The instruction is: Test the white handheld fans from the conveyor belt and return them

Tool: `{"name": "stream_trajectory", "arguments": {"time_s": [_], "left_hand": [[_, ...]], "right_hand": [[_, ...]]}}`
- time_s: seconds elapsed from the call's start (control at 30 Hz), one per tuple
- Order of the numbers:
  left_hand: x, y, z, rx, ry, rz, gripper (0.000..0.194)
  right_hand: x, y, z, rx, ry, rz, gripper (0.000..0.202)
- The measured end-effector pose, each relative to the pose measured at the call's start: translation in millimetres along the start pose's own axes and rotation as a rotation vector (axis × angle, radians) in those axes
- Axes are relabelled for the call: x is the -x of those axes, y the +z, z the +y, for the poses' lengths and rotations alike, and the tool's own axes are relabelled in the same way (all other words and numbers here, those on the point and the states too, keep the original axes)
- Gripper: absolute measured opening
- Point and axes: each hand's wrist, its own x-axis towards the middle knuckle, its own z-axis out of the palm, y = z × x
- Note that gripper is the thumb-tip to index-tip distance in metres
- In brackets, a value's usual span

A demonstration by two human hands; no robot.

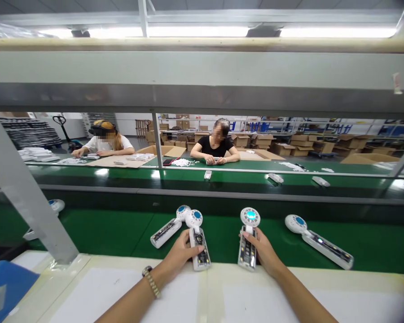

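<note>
My left hand (pixel 181 251) is wrapped round the body of a white handheld fan (pixel 199 249), its thumb lying on the bared circuit board. The round head of this fan has a blue centre and overlaps the head of another handheld fan (pixel 166 232) lying beside it. In my right hand (pixel 263 250) is a second open-bodied handheld fan (pixel 248 251), with the thumb across its upper part. Its head display glows bright cyan. Farther right, a handheld fan (pixel 328 249) lies on the green belt with a small light showing in its body.
The green conveyor belt (pixel 121 231) runs across in front of a pale worktop (pixel 256 296). A slanted metal post (pixel 27 188) and a blue box (pixel 8 291) are at the left; another fan (pixel 56 205) lies behind the post. Two co-workers sit across, near white parts (pixel 183 162).
</note>
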Motion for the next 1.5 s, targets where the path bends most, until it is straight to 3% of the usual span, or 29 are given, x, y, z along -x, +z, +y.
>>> {"name": "stream_trajectory", "arguments": {"time_s": [0.1,0.2,0.3,0.37,0.43,0.47,0.5,0.57,0.63,0.73,0.83,0.9,0.97,1.07,1.17,1.27,1.37,1.5], "left_hand": [[-6.7,-10.8,-2.5,-0.229,0.177,0.072,0.064],[-1.6,-12.3,-0.4,-0.552,0.316,0.103,0.058],[11.3,-5.5,3.9,-0.860,0.357,-0.109,0.065],[17.2,-0.7,4.6,-0.990,0.368,-0.238,0.061],[17.5,1.5,2.2,-1.049,0.410,-0.202,0.046],[15.9,1.5,0.0,-1.063,0.438,-0.140,0.041],[13.7,1.0,-2.6,-1.073,0.462,-0.072,0.040],[8.8,-1.1,-7.9,-1.086,0.493,0.043,0.039],[5.4,-3.5,-12.4,-1.063,0.497,0.146,0.038],[3.6,-6.8,-17.5,-0.978,0.431,0.276,0.037],[2.4,-9.4,-20.6,-0.980,0.393,0.357,0.036],[1.7,-9.2,-20.7,-1.052,0.459,0.385,0.035],[2.3,-6.3,-18.4,-1.134,0.573,0.370,0.033],[7.8,2.1,-11.7,-1.199,0.714,0.259,0.031],[16.4,11.3,-5.4,-1.172,0.763,0.120,0.034],[22.3,16.9,-2.8,-1.134,0.769,0.053,0.044],[23.2,17.9,-3.2,-1.129,0.774,0.047,0.055],[21.5,16.5,-4.1,-1.123,0.766,0.029,0.057]], "right_hand": [[-12.4,-17.9,4.4,0.273,-0.199,0.039,0.061],[-17.0,-37.4,2.2,0.662,-0.393,0.175,0.052],[-16.1,-70.8,-6.7,0.872,-0.584,0.463,0.045],[-13.6,-103.9,-13.6,0.958,-0.629,0.705,0.047],[-10.3,-140.6,-19.0,1.066,-0.573,0.889,0.048],[-8.5,-157.5,-20.9,1.117,-0.485,0.922,0.049],[-6.7,-171.8,-22.3,1.156,-0.341,0.887,0.050],[-3.4,-189.2,-24.2,1.169,-0.113,0.685,0.051],[-0.2,-190.4,-26.3,1.148,-0.027,0.501,0.048],[5.0,-171.7,-30.7,1.090,-0.064,0.411,0.047],[11.1,-142.5,-33.0,0.986,-0.114,0.455,0.049],[15.1,-118.6,-30.3,0.827,-0.106,0.536,0.049],[19.3,-90.1,-23.9,0.501,-0.059,0.574,0.046],[28.5,-40.9,-10.6,-0.068,-0.045,0.353,0.036],[42.6,8.0,1.0,-0.239,0.126,0.071,0.030],[57.8,47.2,6.1,-0.311,0.224,-0.078,0.033],[67.7,70.0,4.5,-0.313,0.242,-0.243,0.044],[70.3,76.0,3.2,-0.258,0.259,-0.338,0.050]]}}
